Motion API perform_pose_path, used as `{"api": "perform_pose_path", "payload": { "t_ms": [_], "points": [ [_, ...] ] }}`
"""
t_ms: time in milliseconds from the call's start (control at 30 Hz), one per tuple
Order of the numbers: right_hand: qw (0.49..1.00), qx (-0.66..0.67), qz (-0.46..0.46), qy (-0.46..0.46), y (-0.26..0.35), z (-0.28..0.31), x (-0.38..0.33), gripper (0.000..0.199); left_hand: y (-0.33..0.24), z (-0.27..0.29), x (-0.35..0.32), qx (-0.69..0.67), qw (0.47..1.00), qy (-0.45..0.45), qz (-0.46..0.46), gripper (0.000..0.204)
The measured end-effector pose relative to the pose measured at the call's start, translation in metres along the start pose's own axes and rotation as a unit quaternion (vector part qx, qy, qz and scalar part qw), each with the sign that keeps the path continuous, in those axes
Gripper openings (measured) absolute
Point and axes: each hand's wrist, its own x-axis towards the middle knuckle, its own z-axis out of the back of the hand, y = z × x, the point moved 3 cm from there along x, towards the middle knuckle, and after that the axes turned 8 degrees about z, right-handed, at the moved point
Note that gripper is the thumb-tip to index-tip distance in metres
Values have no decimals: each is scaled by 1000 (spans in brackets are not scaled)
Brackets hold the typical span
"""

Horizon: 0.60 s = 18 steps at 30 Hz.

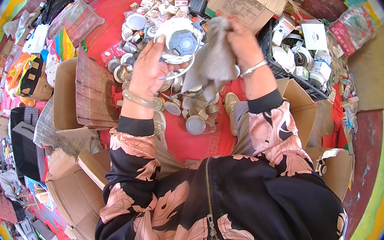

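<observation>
My left hand [145, 68] grips a round white downlight [182, 42] by its left edge, thumb on the rim. A blue-grey hub fills its middle, and a thin white wire [181, 74] with a blue tip hangs from it. Bunched at the top in my right hand [245, 42] is a grey cloth [212, 65], which hangs down close beside the downlight's right side. I cannot tell whether the cloth touches it. Below and behind both hands, a heap of loose round lamps and small boxes [141, 21] covers part of the red floor.
A black crate [297, 82] of lamps and boxes stands at the right. Beyond the hands is a cardboard box [247, 4]. Open cartons flank my legs at the left [65, 90] and right [299, 102]. Plastic bags [77, 22] and mixed goods line the left side.
</observation>
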Motion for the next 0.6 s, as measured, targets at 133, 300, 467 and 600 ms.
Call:
{"api": "perform_pose_path", "payload": {
  "t_ms": [133,300,467,600],
  "points": [
    [993,109,15,-40,23,30,-1,32,-4,7,-1,104,994,-36,6,37],
    [959,-228,98,138,30,-7,-9,36,14,13,2,239,970,-11,34,37],
    [930,-286,143,180,9,-28,-12,28,15,15,5,280,958,-41,42,33],
    [945,-277,147,92,27,-25,-14,24,-3,7,0,84,995,-30,34,33]
  ]
}}
